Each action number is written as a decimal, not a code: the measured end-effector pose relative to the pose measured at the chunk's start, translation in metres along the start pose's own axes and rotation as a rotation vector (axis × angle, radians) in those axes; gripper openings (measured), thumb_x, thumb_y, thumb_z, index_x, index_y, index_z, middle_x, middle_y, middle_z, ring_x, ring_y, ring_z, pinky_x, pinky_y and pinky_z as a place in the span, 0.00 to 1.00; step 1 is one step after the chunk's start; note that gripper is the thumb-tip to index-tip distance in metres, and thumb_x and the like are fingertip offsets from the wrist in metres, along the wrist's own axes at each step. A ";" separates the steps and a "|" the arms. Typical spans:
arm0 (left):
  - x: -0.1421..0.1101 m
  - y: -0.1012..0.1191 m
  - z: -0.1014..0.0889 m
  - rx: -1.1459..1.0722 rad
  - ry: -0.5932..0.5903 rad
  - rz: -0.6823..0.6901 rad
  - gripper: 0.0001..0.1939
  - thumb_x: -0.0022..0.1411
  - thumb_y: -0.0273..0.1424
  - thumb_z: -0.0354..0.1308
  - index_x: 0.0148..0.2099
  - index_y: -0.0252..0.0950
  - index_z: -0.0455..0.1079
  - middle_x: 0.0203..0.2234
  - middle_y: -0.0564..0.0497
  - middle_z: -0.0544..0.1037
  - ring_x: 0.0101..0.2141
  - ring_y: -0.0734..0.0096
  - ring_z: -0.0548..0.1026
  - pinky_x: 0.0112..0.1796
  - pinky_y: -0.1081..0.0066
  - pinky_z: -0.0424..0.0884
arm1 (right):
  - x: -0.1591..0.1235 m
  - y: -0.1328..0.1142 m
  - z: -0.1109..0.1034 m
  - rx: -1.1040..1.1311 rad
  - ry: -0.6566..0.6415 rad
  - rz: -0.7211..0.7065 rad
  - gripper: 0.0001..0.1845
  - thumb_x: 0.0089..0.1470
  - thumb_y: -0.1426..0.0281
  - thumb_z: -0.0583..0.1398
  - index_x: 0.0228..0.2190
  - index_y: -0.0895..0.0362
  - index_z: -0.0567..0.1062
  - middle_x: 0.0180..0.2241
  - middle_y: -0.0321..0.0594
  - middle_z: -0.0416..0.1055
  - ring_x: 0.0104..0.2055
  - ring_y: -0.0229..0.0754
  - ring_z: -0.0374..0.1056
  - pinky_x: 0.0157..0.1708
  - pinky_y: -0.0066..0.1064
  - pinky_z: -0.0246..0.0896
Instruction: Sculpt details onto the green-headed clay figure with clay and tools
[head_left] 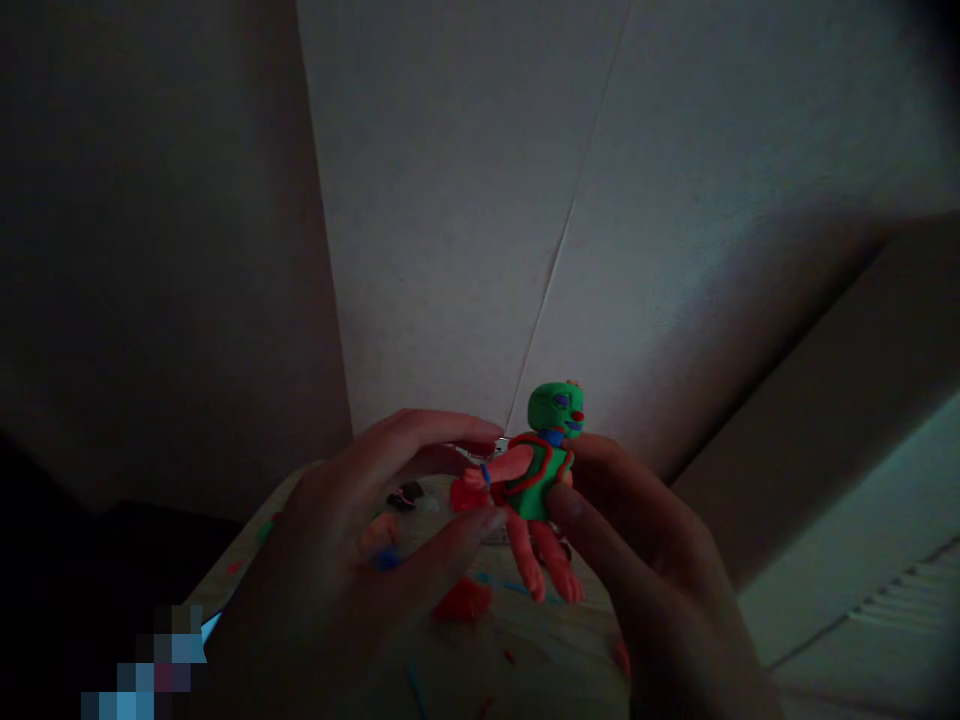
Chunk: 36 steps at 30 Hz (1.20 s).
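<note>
A modelling-clay figure [534, 490] is held upright in front of me, above the table. It has a green head with a red nose, a blue neck, a green vest edged in red, and pink arms and legs. My right hand [645, 540] grips its body from the right, thumb on the vest and fingers behind. From the left, my left hand [352, 530] curves around the figure's outstretched arm. Its thumb tip touches the figure near the hip, and its forefinger reaches towards the shoulder; the other fingertips are hidden.
Below is a small wooden table [555, 650], with a red clay piece [463, 600], a blue lump [388, 558], a dark packet [406, 496] and thin blue strips scattered on it. Pale walls [450, 220] meet close behind the table. A blurred, pixelated patch covers the lower left.
</note>
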<state>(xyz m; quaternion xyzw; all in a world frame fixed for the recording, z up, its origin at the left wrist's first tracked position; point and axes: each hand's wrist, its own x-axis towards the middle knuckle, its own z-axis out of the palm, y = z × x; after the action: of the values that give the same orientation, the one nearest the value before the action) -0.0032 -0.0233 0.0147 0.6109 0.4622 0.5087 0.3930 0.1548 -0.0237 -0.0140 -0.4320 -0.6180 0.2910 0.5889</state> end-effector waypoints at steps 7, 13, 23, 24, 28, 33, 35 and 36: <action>0.001 -0.006 0.000 0.183 0.077 0.113 0.08 0.56 0.41 0.61 0.37 0.46 0.75 0.36 0.53 0.82 0.35 0.62 0.79 0.30 0.72 0.75 | 0.000 -0.002 0.000 0.016 0.019 0.039 0.10 0.54 0.61 0.62 0.37 0.50 0.79 0.37 0.37 0.81 0.39 0.44 0.77 0.33 0.29 0.72; 0.002 -0.011 0.002 0.196 0.070 0.177 0.06 0.56 0.39 0.60 0.36 0.47 0.75 0.34 0.54 0.82 0.32 0.62 0.79 0.30 0.70 0.75 | -0.001 -0.004 0.003 0.099 0.030 0.094 0.09 0.52 0.61 0.64 0.36 0.50 0.79 0.36 0.36 0.80 0.38 0.43 0.76 0.35 0.29 0.70; 0.000 -0.010 0.005 0.122 0.132 0.137 0.04 0.54 0.37 0.62 0.33 0.46 0.73 0.30 0.56 0.81 0.32 0.65 0.79 0.28 0.73 0.74 | -0.001 0.000 0.003 0.114 0.021 0.069 0.09 0.52 0.62 0.64 0.37 0.48 0.79 0.37 0.35 0.80 0.37 0.42 0.76 0.37 0.30 0.70; 0.000 -0.010 0.005 0.112 0.133 0.121 0.04 0.54 0.38 0.62 0.33 0.45 0.73 0.30 0.56 0.81 0.31 0.65 0.79 0.28 0.74 0.74 | -0.001 0.000 0.003 0.109 0.025 0.067 0.09 0.52 0.62 0.64 0.37 0.48 0.79 0.37 0.35 0.80 0.37 0.42 0.76 0.37 0.30 0.70; 0.000 -0.012 0.005 0.112 0.146 0.124 0.04 0.54 0.37 0.62 0.31 0.44 0.72 0.28 0.56 0.80 0.30 0.67 0.79 0.27 0.75 0.73 | -0.002 0.002 0.003 0.071 0.041 0.061 0.10 0.52 0.61 0.64 0.38 0.46 0.79 0.37 0.34 0.80 0.37 0.43 0.76 0.35 0.30 0.70; 0.002 -0.009 0.004 0.108 0.133 0.117 0.02 0.54 0.36 0.62 0.32 0.45 0.73 0.28 0.55 0.80 0.32 0.66 0.79 0.27 0.74 0.74 | -0.003 0.003 0.002 0.048 0.030 0.049 0.10 0.52 0.60 0.64 0.38 0.46 0.78 0.37 0.35 0.80 0.38 0.44 0.76 0.34 0.31 0.70; 0.002 -0.007 0.004 0.092 0.107 0.085 0.03 0.53 0.36 0.61 0.32 0.45 0.73 0.28 0.54 0.80 0.32 0.64 0.79 0.26 0.73 0.74 | -0.003 0.002 0.001 0.048 0.025 0.044 0.10 0.52 0.61 0.64 0.38 0.46 0.78 0.37 0.35 0.80 0.38 0.44 0.76 0.33 0.30 0.70; 0.002 -0.006 0.004 0.084 0.096 0.075 0.03 0.53 0.36 0.61 0.31 0.45 0.73 0.28 0.54 0.81 0.32 0.63 0.79 0.26 0.72 0.74 | -0.003 0.002 0.001 0.046 0.020 0.044 0.10 0.52 0.62 0.64 0.38 0.46 0.78 0.37 0.35 0.80 0.38 0.44 0.76 0.33 0.30 0.70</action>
<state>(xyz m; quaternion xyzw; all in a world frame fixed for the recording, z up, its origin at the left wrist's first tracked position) -0.0001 -0.0201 0.0085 0.6187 0.4781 0.5319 0.3250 0.1535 -0.0257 -0.0176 -0.4347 -0.5956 0.3137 0.5982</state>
